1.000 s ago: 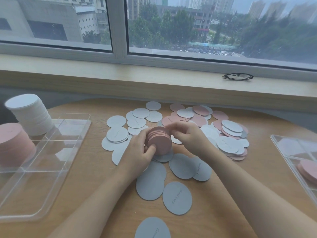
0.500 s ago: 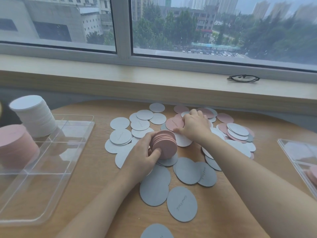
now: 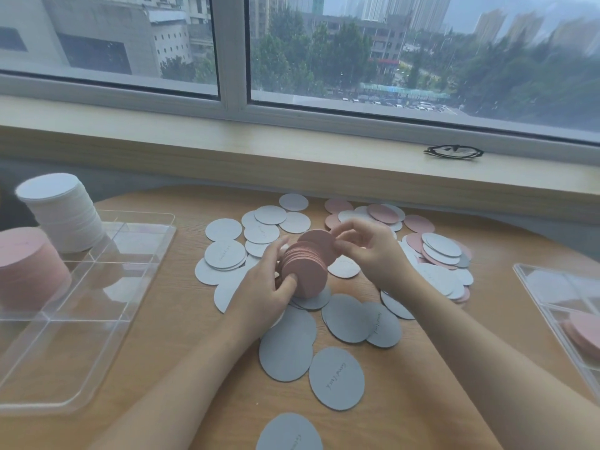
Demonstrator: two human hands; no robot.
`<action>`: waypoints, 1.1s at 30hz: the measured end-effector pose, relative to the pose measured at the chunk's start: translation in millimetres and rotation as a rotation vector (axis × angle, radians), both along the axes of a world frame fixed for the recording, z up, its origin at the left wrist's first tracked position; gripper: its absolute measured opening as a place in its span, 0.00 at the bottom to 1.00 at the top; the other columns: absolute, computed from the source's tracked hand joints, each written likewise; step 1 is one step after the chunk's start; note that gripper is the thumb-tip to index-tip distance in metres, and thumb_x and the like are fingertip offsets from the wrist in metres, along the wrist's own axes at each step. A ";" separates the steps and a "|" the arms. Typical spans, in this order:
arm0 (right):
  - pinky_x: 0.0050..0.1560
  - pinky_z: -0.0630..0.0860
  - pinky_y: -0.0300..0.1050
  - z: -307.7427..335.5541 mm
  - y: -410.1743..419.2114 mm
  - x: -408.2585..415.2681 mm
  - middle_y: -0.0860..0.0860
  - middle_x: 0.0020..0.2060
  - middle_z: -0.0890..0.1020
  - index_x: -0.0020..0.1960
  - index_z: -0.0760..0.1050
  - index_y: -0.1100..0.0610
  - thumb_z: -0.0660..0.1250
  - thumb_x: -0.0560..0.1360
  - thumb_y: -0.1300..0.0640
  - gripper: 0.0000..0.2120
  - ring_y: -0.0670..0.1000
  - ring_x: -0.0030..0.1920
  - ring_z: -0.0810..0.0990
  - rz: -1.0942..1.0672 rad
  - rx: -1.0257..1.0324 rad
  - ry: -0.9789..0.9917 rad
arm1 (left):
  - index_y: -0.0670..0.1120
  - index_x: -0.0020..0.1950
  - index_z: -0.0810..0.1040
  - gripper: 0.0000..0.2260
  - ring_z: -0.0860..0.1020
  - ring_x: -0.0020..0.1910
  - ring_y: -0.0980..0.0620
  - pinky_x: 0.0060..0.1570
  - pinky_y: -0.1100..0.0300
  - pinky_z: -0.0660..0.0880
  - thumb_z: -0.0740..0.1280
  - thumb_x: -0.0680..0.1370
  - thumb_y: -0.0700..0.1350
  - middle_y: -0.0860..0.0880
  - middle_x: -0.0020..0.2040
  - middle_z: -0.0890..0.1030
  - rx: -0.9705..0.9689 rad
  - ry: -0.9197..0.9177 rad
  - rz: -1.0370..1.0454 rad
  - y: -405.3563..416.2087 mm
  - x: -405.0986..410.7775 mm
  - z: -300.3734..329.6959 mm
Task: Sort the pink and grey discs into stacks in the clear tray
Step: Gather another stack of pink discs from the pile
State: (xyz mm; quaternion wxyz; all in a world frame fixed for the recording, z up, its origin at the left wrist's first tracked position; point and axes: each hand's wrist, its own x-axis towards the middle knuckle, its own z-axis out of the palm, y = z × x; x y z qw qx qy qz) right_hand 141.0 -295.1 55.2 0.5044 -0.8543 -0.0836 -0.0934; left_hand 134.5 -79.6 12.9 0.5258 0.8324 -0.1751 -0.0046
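**Window-side table: disc sorting, hands at centre**

Round wooden table (image 3: 181,319) beneath a window sill.

- Pink disc bundle (image 3: 303,271): held on edge above the table's middle. Left hand (image 3: 269,287) grips it, thumb on the near face, fingers curled behind.
- Single pink disc (image 3: 319,246): at the bundle's far end, tilted, touching it. Right hand (image 3: 370,254) pinches its edge between thumb and fingertips.
- Loose grey discs (image 3: 337,378): scattered flat around and below the hands, many overlapping; some carry faint lettering.
- Mixed pink and grey discs (image 3: 438,251): overlapping heap right of the hands.
- Clear tray (image 3: 65,362): left table edge, divided into compartments. A tall pink stack (image 3: 29,267) and a tall pale grey stack (image 3: 61,212), leaning slightly, stand in its far compartments; near compartments hold nothing.
- Second clear tray (image 3: 552,297): right edge, pink discs inside.
- Black glasses (image 3: 453,152): on the sill.
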 end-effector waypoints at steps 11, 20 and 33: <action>0.48 0.75 0.45 -17.1 -19.1 41.2 0.44 0.46 0.80 0.52 0.81 0.50 0.67 0.78 0.51 0.06 0.45 0.47 0.78 -0.222 -0.513 -0.042 | 0.58 0.62 0.71 0.18 0.75 0.38 0.68 0.41 0.76 0.67 0.66 0.79 0.37 0.61 0.49 0.76 0.003 -0.041 -0.041 0.4 -1.3 3.2; 0.46 0.69 0.45 -18.9 -27.7 90.1 0.49 0.55 0.74 0.58 0.77 0.49 0.63 0.78 0.42 0.14 0.52 0.57 0.75 -0.237 -0.999 0.085 | 0.60 0.61 0.69 0.16 0.76 0.37 0.63 0.41 0.73 0.69 0.66 0.78 0.44 0.60 0.50 0.78 0.005 -0.002 -0.056 1.0 1.8 -0.8; 0.40 0.73 0.47 -10.4 -29.9 50.8 0.47 0.48 0.82 0.53 0.80 0.54 0.63 0.80 0.55 0.08 0.55 0.45 0.80 -0.332 -0.799 -0.253 | 0.59 0.60 0.70 0.17 0.76 0.35 0.63 0.41 0.73 0.70 0.67 0.79 0.39 0.60 0.49 0.79 0.001 -0.015 -0.041 1.6 1.6 -0.6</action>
